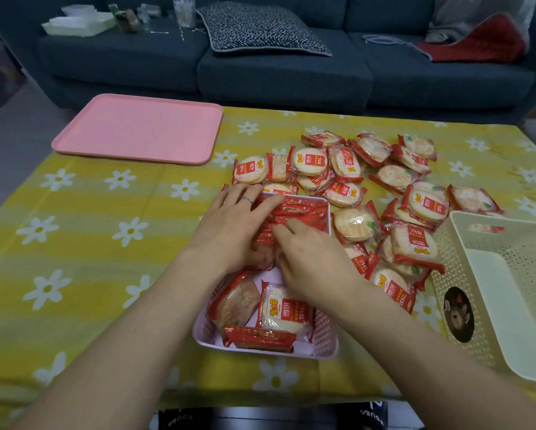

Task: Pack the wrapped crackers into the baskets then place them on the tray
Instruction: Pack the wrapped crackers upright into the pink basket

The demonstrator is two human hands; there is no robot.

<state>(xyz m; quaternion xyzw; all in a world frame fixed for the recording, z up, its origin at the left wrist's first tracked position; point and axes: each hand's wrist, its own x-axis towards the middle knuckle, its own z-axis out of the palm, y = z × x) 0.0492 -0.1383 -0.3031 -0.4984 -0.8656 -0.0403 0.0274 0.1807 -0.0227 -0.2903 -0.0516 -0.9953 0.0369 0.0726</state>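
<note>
Wrapped crackers (291, 214) stand on edge in the pink basket (322, 352), where both hands work: left hand (229, 225) lies flat, pressing the row; right hand (310, 259) curls among packets, grip unclear. Light, slippery, brittle; pinch by the edges. Loose pile (384, 187) right, cream basket (509, 305) beyond, tray (136, 131) free far left.

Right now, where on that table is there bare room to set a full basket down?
The pink tray is bare, and so is the cloth between it and the pink basket. It is crowded right of that basket, where loose crackers run up to the cream basket.
</note>
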